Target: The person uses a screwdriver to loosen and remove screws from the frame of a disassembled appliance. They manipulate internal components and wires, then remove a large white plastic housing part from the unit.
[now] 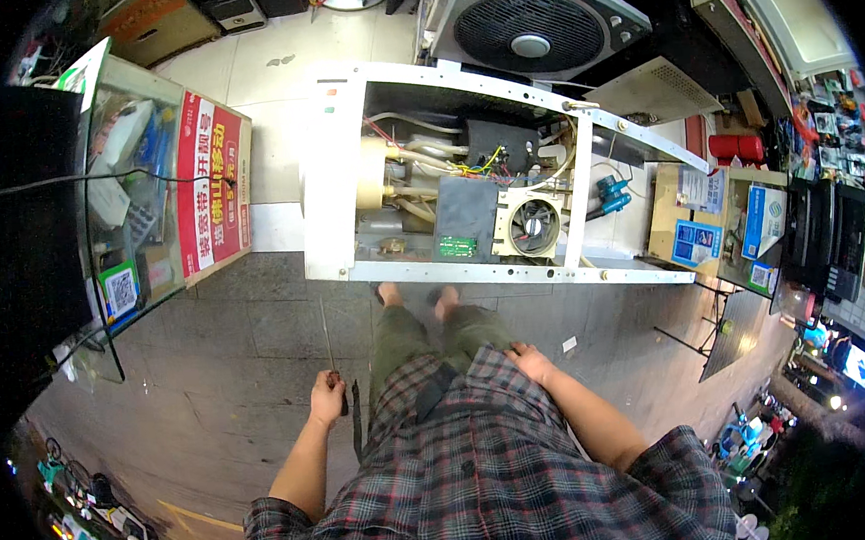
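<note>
My left hand (328,396) is closed round the dark handle of a long-shafted screwdriver (328,339), its thin shaft pointing away from me. My right hand (531,361) lies against my right hip on the shirt hem and holds nothing that I can see. Beyond my feet lies an opened white appliance cabinet (329,227), apart from both hands. Inside it are pale hoses (425,160), coloured wires, a square cooling fan (530,227), a small green circuit board (458,247) and a cream round part (371,174).
A glass display case (137,210) with a red poster stands left. Behind the cabinet is a large grey fan unit (532,37). A blue power tool (610,195) lies within the frame's right end. Further right are a second display case (714,210) and a folding stand (723,335).
</note>
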Available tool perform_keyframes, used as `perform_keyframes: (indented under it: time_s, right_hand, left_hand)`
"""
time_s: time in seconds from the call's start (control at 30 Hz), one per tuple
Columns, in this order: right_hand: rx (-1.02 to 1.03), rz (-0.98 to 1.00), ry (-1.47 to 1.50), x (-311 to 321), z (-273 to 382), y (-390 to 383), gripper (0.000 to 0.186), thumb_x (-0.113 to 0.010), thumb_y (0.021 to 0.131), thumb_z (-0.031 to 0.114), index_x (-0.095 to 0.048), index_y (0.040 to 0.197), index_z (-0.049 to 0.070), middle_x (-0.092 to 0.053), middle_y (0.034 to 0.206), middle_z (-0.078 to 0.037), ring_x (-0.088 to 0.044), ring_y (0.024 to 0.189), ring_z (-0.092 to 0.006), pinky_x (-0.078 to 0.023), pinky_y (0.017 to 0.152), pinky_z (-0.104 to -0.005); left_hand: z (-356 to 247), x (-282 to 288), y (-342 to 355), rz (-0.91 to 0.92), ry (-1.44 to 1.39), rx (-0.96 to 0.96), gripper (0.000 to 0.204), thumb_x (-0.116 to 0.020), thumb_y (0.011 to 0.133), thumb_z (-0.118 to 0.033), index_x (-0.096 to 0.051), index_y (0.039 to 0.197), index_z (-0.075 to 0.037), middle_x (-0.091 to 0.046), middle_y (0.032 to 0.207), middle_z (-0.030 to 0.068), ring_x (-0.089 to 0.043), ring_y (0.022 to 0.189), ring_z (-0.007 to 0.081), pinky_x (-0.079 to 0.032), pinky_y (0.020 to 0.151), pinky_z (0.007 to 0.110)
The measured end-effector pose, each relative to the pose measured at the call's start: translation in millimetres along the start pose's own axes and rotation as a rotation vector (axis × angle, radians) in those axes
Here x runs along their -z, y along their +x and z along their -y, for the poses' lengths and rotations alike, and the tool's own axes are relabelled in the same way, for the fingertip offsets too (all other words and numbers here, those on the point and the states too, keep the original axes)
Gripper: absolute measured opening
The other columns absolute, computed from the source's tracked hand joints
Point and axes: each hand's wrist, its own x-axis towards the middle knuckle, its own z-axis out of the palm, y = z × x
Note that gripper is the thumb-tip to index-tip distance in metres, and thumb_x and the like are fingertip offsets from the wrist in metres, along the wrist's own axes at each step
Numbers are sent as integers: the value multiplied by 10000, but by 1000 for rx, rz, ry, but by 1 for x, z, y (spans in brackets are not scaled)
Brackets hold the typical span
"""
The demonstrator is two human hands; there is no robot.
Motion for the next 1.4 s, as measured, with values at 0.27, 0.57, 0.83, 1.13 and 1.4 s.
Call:
perform_keyframes:
  time_s: [0.27,0.57,0.83,1.13,1.4]
  right_hand:
    - [-104,33,308,10,6,59,536,-449,980,429,-644,1238,2,-611,1304,-250,-564,1227,-408,-443,1048,-447]
    - [30,-83,313,-3,-9,40,500,-457,977,443,-675,1220,65,-646,1252,-228,-585,1189,-413,-460,1017,-459]
    - [-145,-1,212,-12,-48,18,558,-486,930,450,-679,1189,-5,-647,1207,-299,-617,1180,-410,-473,1006,-444]
    - [-128,53,-110,9,1,46,531,-493,947,456,-665,1239,48,-662,1218,-255,-617,1170,-410,-483,993,-450]
    - [90,41,-180,3,192,54,512,-499,968,468,-664,1219,53,-661,1197,-263,-633,1103,-427,-500,932,-491]
  left_hand:
    - [-70,0,-65,-90,-285,114,292,-613,964,-79,-513,1231,-13,-625,971,53,-604,906,179,-486,852,317]
    - [-93,-40,-101,-157,-379,71,361,-578,987,-65,-440,1312,12,-619,1039,102,-620,930,198,-491,867,327]
    - [-127,-7,-130,-369,-95,-121,371,-622,969,-199,-492,1258,-6,-653,1098,189,-663,1026,306,-517,906,408]
    - [-84,75,-185,-712,-298,-335,375,-566,1013,-127,-482,1351,13,-646,1019,113,-635,919,183,-511,835,322]
    - [-11,249,-200,-897,-765,-360,366,-479,1065,-161,-450,1398,-12,-569,913,47,-539,662,71,-498,575,238]
